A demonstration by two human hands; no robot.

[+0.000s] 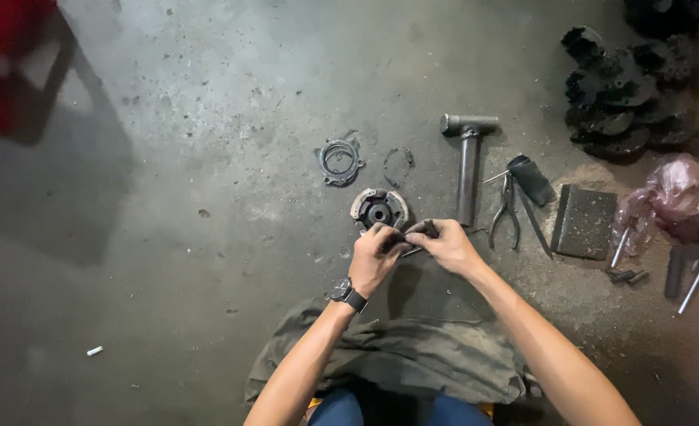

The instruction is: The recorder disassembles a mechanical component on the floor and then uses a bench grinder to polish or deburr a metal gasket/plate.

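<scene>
Both our hands close on one small dark metal part (410, 237), held just above the concrete floor (207, 205). Our left hand (374, 260), with a black wristwatch (346, 293), pinches one end with a narrow grip; our right hand (446, 246) holds the other end between thumb and fingers. What exactly the part is, we cannot tell, because the fingers cover most of it.

We judge it stiff and light, perhaps greasy, so it may slip; the safest hold seems to be at its two ends, as now.

Just behind the hands a round clutch-like assembly (378, 209) lies on the floor, almost touching the knuckles. Farther back lie a ring-shaped plate (339, 162) and a thin clip (399, 162). To the right, a T-shaped steel tool (468, 162) stands near, then pliers (505, 213), a flat dark block (584, 222) and a pink plastic bag (677, 197). A grey cloth (397, 355) lies under our forearms. To the left the floor has wide room; the right side is crowded.
</scene>
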